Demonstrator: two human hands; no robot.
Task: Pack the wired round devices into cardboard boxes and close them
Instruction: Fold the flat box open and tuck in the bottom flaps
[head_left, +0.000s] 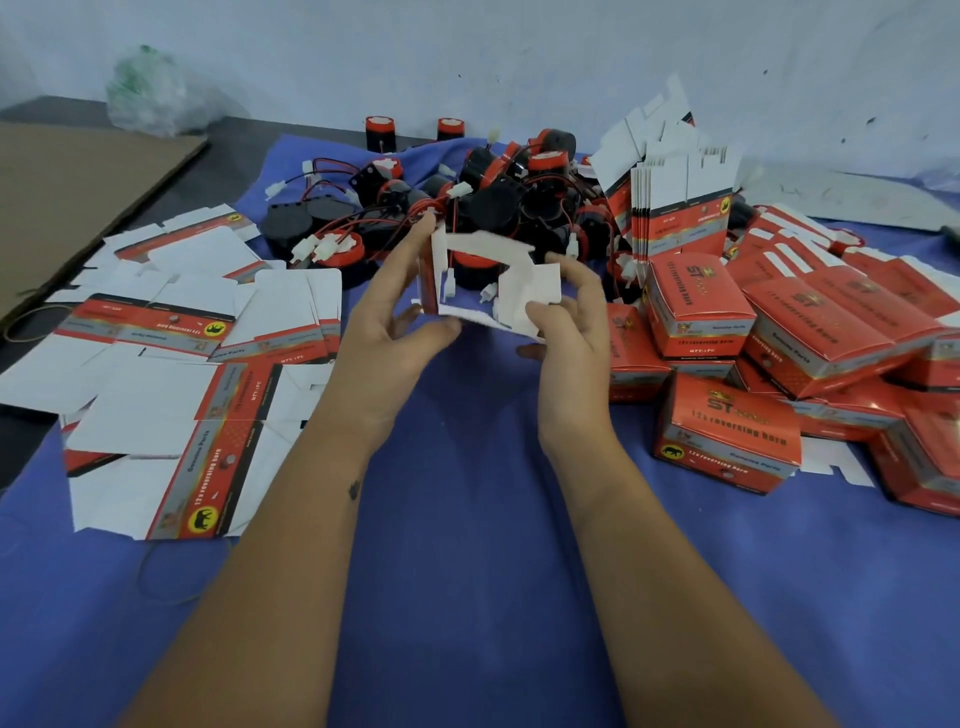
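Observation:
Above the blue cloth I hold a half-formed red and white cardboard box (524, 296) with both hands, its white flaps standing open toward me. My left hand (387, 317) grips its left side, thumb underneath and fingers up the side. My right hand (569, 312) pinches the right flaps. Through the open box frame I see only the heap behind it. That heap of black and red round devices (493, 202) with red-black wires and white plugs lies just beyond the box.
Flat unfolded boxes (171, 364) are spread at the left. A bundle of flat boxes (675, 208) stands at the back right. Several closed red boxes (727, 441) are piled at the right. A brown cardboard sheet (78, 197) and a plastic bag (150, 93) lie at the far left.

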